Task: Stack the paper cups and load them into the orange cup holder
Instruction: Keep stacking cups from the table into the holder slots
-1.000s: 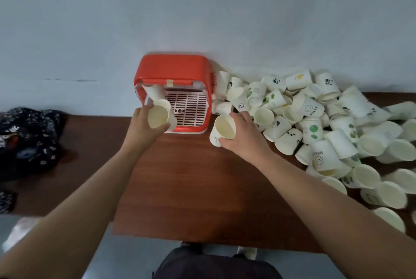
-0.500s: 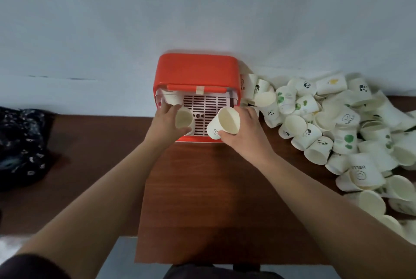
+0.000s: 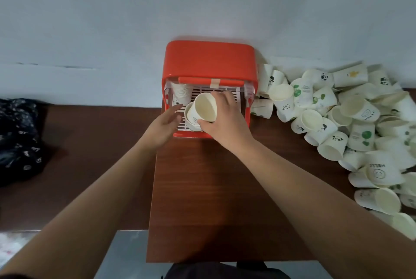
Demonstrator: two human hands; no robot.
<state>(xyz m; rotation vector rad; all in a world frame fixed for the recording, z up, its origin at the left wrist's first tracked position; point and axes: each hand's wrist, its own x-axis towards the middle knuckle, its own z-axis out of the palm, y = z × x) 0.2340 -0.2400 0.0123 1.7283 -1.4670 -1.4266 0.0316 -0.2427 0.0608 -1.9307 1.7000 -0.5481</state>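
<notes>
The right hand (image 3: 225, 119) is gripping a paper cup (image 3: 206, 107) above the orange cup holder (image 3: 209, 60). The left hand (image 3: 164, 125) is hovering alongside, fingers loose, holding nothing.

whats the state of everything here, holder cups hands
orange cup holder, front open
held cup, tilted, gripped by right hand
lower cup, in the holder, below held cup
stacked cups, inside holder, back left
left hand, open, holding nothing
loose cups, unstacked, lying in a pile
</notes>
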